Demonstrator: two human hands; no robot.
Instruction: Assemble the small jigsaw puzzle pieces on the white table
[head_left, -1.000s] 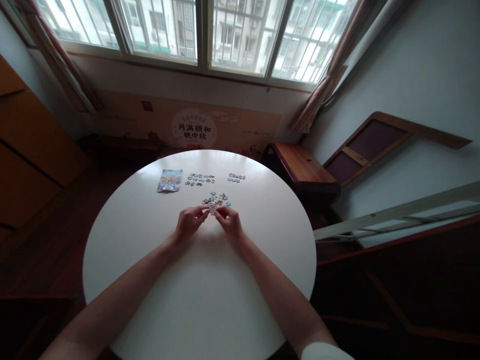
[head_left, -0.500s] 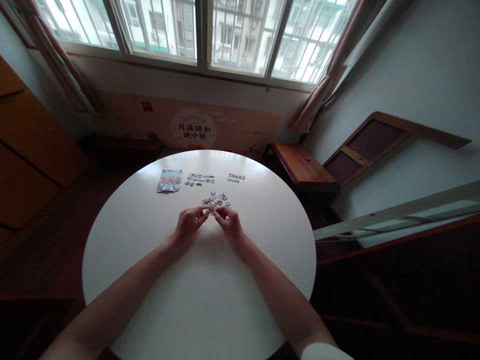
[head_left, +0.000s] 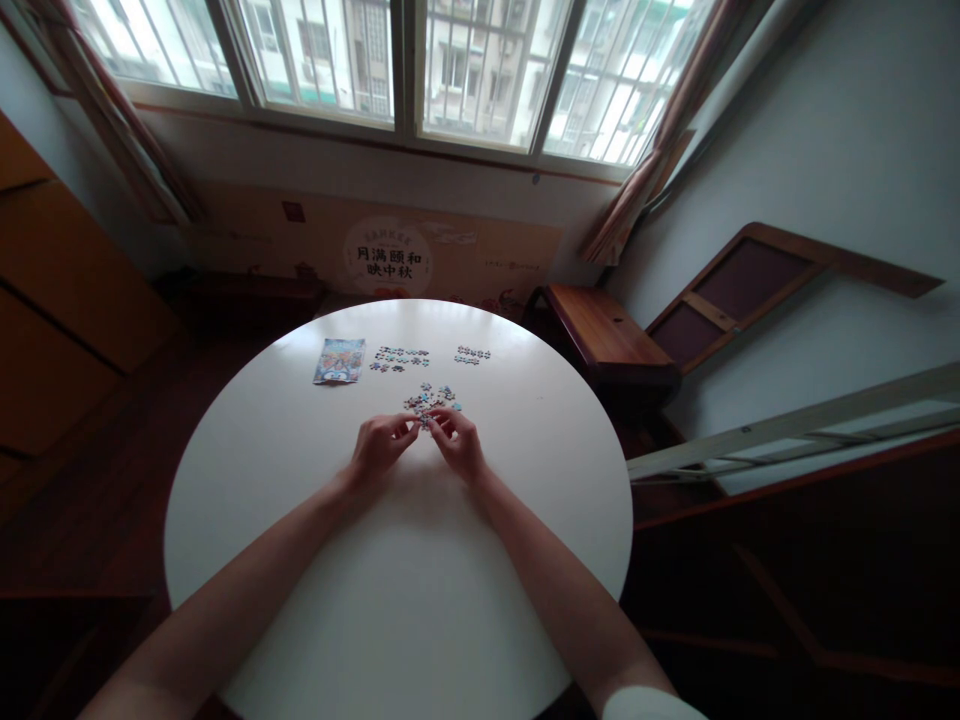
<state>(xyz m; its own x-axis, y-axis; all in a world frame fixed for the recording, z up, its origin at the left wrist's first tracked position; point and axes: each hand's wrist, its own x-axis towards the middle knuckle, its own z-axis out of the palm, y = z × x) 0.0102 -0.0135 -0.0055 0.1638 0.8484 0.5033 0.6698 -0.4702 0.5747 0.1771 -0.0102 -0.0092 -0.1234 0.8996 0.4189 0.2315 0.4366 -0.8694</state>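
Both my hands meet near the middle of a round white table (head_left: 390,600). My left hand (head_left: 379,445) and my right hand (head_left: 459,443) are curled, fingertips pinched together on small jigsaw pieces between them. Just beyond the fingertips lies a loose pile of puzzle pieces (head_left: 431,398). Farther back are two more small groups of pieces, one group (head_left: 401,358) left of centre and another group (head_left: 472,354) to its right. A small colourful picture card (head_left: 340,360) lies flat at the far left of these.
A wooden bench (head_left: 604,340) stands past the table's far right edge. A framed board (head_left: 739,290) and a long pale rail (head_left: 795,425) lean by the right wall. Wooden cabinets (head_left: 52,290) are on the left, and windows with curtains are behind.
My right hand has edged slightly forward and left toward the pile. The left hand has barely moved. The pieces on the table lie as before.
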